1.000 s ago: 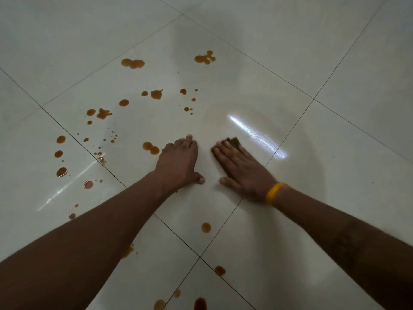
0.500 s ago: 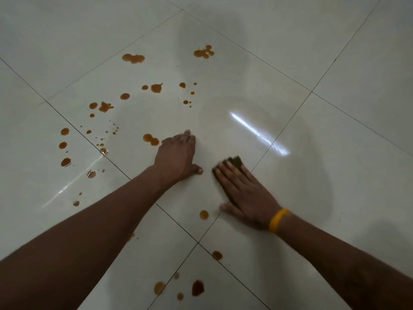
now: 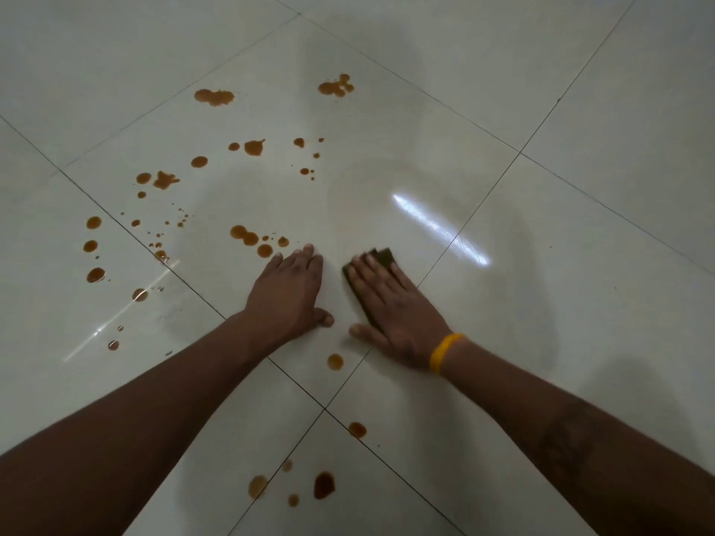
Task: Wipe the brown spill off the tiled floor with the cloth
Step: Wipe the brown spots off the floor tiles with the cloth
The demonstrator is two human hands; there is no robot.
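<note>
Item: cloth [image 3: 381, 258]. Dark, folded small, flat on the tiled floor [image 3: 580, 303]; mostly hidden under the right hand [image 3: 394, 307], one corner showing past the fingertips.

Right hand: fingers straight and together, palm down, pressing the cloth to the tile. Yellow wristband [image 3: 445, 352] at the wrist.

Left hand [image 3: 288, 292]: flat on the bare tile, fingers extended, holding nothing; likely a prop for body weight. Sits just beside the right hand, a narrow strip of floor between them.

Brown spill [image 3: 247, 236]: scattered drops and blotches, not one pool. The bulk lies to the left and ahead of both hands, the nearest cluster just off the left fingertips. A single drop [image 3: 335, 361] lies close behind the two hands; further drops [image 3: 323, 485] lie nearer the person, along the grout lines.

Governing relation: the cloth is to the right of most of the spill, with the left hand between the cloth and the nearest cluster. Judgement: the single drop behind is the easier reach for the right hand; a leftward sweep would call for the left hand to give way.
</note>
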